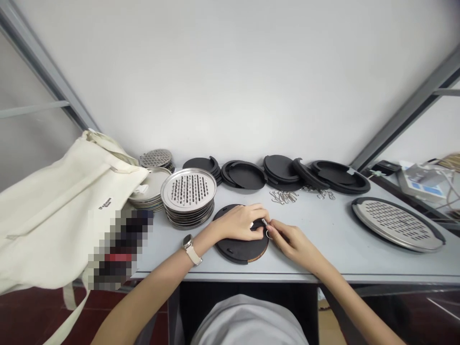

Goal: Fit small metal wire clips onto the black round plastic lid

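A black round plastic base (235, 251) lies flat near the table's front edge, with a strip of brown showing along its lower right rim. My left hand (242, 223), wearing a watch at the wrist, lies over it with curled fingers gripping its right side. At that same edge, my right hand (291, 244) pinches a small metal wire hook (269, 234) with a ring-like loop. The two hands' fingertips almost meet there, and they hide part of the hook and the base's edge.
Stacked metal grater plates (189, 191) stand left of the base. Black round bases (282, 170) line the wall, with loose wire hooks (283, 196) before them. A grater plate in a black rim (397, 225) lies right. A cream bag (64, 206) covers the left end.
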The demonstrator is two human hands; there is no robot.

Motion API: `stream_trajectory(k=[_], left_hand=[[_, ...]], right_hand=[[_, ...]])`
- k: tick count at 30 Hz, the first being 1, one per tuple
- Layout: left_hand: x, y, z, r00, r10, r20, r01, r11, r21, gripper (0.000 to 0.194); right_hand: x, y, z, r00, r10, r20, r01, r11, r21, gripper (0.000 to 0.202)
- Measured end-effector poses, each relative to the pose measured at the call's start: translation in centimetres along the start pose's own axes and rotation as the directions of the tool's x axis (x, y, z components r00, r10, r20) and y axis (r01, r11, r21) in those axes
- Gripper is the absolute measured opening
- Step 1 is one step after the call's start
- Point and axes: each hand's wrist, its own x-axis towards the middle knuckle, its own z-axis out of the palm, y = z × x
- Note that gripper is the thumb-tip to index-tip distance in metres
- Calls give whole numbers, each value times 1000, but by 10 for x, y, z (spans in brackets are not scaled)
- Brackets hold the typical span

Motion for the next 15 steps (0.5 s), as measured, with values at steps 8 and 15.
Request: stream_trajectory(k=[8,15], left_hand=[[0,-2,1,1000,9,-19,-10,999,-35,16],[0,-2,2,1000,10,-16,-10,999,-39,19]], right_hand=[[3,2,1,999,45,14,-46,995,87,36],[3,4,1,999,49,-5,-49,998,50,38]])
